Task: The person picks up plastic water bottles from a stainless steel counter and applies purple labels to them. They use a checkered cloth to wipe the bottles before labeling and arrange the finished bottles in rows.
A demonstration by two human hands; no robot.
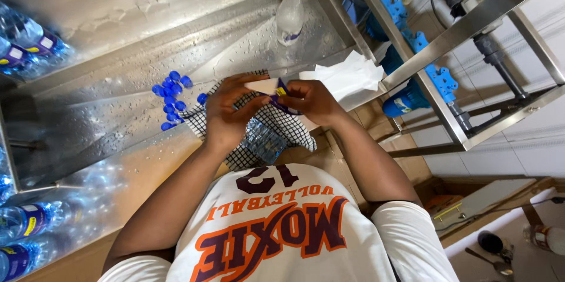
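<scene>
A clear plastic water bottle (265, 139) lies across a black-and-white checked cloth (288, 129) at the near edge of a wet steel table (118, 52). My left hand (226, 117) grips the bottle's upper part. My right hand (312, 100) holds the bottle's purple label end, and a white wedge-shaped piece (263, 86) sits between the fingertips of both hands. The bottle's neck is hidden behind my hands.
Several blue bottle caps (170, 96) lie on the table left of my hands. A tall clear bottle (290, 14) stands farther back. White papers (347, 76) rest at the right edge. Filled labelled bottles (26, 46) lie at the far left and lower left (29, 220). Steel frame and blue pipe fittings (424, 73) stand to the right.
</scene>
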